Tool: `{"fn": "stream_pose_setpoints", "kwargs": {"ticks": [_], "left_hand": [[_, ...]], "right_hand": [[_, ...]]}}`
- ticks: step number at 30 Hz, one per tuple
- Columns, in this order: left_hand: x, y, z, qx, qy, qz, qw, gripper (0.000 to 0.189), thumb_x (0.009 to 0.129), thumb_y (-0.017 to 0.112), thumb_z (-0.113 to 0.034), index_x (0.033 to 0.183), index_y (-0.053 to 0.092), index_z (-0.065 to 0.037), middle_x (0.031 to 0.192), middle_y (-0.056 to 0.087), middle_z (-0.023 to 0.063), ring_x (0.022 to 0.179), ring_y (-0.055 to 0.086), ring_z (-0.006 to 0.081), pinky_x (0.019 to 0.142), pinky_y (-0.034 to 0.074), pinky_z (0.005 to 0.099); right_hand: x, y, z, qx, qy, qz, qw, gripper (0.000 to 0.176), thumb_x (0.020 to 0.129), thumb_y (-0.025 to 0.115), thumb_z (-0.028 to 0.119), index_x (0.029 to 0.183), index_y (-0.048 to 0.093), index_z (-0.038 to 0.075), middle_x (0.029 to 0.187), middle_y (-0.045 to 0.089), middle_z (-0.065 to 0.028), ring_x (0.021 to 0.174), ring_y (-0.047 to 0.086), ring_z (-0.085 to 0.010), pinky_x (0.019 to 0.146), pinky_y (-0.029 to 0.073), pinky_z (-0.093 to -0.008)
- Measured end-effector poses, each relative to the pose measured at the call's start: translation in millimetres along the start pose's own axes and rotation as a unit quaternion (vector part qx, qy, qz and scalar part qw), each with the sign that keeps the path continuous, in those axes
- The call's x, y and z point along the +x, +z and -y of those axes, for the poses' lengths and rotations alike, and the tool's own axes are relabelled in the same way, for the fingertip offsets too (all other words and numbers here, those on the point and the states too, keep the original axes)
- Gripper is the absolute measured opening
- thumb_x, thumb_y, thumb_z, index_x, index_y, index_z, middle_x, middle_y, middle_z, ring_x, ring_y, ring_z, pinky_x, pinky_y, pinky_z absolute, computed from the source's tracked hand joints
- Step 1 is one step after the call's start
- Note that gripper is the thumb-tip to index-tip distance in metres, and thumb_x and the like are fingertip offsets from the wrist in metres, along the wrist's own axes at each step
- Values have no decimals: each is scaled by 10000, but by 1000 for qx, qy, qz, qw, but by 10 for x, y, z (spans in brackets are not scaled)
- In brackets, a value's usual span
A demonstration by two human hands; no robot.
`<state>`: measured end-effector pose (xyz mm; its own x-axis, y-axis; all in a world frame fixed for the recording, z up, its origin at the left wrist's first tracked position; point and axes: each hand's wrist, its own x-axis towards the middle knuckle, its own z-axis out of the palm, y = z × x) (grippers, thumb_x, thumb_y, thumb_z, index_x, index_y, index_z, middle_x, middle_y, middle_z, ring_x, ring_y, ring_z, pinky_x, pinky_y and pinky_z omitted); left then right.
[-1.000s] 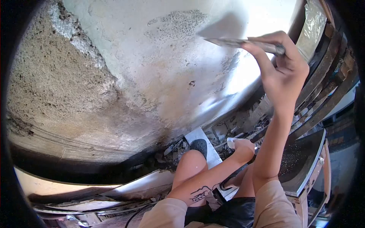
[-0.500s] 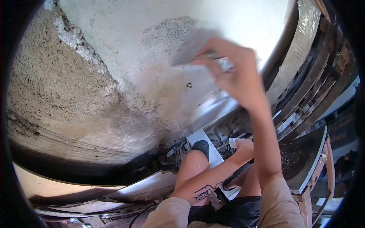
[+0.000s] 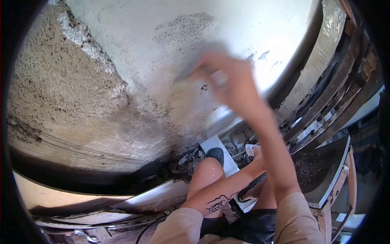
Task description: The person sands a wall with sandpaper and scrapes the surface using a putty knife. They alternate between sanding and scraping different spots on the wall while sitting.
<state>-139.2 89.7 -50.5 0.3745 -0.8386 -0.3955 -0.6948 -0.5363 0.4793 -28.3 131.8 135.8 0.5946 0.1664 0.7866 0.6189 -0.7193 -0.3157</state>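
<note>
My right hand [image 3: 233,81] is raised against the wall [image 3: 134,53], its fingers pinched on a thin flat scraper [image 3: 183,76]. Motion blurs both the hand and the tool, whose dark edge lies close over the pale plaster. Lower down, partly covered by my right forearm, my left hand [image 3: 260,154] grips a small white container [image 3: 249,149] near my knees. Just above the scraper, a rough pitted patch [image 3: 187,28] shows in the white paint.
Bare brown render [image 3: 61,77] covers the wall's left side. Rubble [image 3: 191,160] and a pale board [image 3: 227,158] lie at its foot, beside my dark clog [image 3: 215,153]. Wooden planks [image 3: 337,87] lean at the right, over a speckled dark tabletop [image 3: 315,168].
My right hand and the scraper have moved left and slightly down along the wall. My left hand stays low with the white container.
</note>
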Motion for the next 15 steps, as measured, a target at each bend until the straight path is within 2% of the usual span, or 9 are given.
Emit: {"fn": "stream_pose_setpoints", "kwargs": {"ticks": [1,4,5,6,8,10,13,14,15], "left_hand": [[26,35,20,-8,10,-12,1000,307,841,490,-256,1042,670,-109,1092,641,99,987,624,294,795,469,475],[60,45,154,-23,27,-32,999,297,839,492,-243,1029,674,-106,1084,644,101,984,626,292,789,480,456],[63,37,228,-24,30,-37,999,294,838,493,-238,1025,676,-105,1082,644,102,983,626,292,787,484,450],[74,31,261,-23,31,-42,998,291,837,493,-234,1021,677,-104,1079,645,102,982,627,291,785,488,444],[25,-55,313,-21,21,-52,998,280,831,499,-223,1006,682,-104,1067,648,106,978,629,287,776,497,428],[-46,-175,317,-10,-10,-61,998,257,817,515,-205,974,693,-107,1038,656,114,966,633,278,753,514,398],[-115,-298,295,7,-16,-42,999,259,786,536,-201,958,690,-86,1020,656,131,956,632,294,768,510,424],[-23,-197,375,7,16,-69,997,266,769,540,-199,953,688,-75,1006,655,144,944,633,304,774,508,427],[155,-60,496,8,51,-96,994,275,752,545,-196,947,685,-63,991,655,158,932,633,314,780,505,430]], "right_hand": [[-41,110,46,17,-6,35,999,157,730,613,34,877,558,38,811,602,-119,742,588,-323,617,476,-383],[-72,-84,89,43,-3,12,999,152,733,632,68,866,562,39,808,605,-121,732,585,-330,608,472,-378],[-97,-211,142,39,30,-19,999,136,728,667,84,818,576,39,764,606,-118,689,595,-307,592,472,-335],[-149,-322,184,36,31,-19,999,136,728,667,84,818,576,39,764,606,-118,689,595,-307,592,472,-335],[-288,-570,274,30,71,-77,994,121,717,700,61,783,603,29,721,617,-101,650,617,-241,584,469,-285],[-516,-845,395,5,111,-66,992,102,726,702,-25,786,620,-12,748,651,-73,717,621,-122,650,473,-231],[-985,-1276,570,18,199,-71,977,128,737,650,-107,826,593,-35,794,632,-94,743,595,-142,683,461,-244],[-1131,-1380,633,22,216,-120,969,92,733,685,-45,790,621,-12,741,639,-69,694,609,-116,640,455,-214],[-1306,-1543,721,30,240,-126,962,92,742,678,-51,800,614,-20,753,634,-66,706,598,-110,648,450,-213]]}}
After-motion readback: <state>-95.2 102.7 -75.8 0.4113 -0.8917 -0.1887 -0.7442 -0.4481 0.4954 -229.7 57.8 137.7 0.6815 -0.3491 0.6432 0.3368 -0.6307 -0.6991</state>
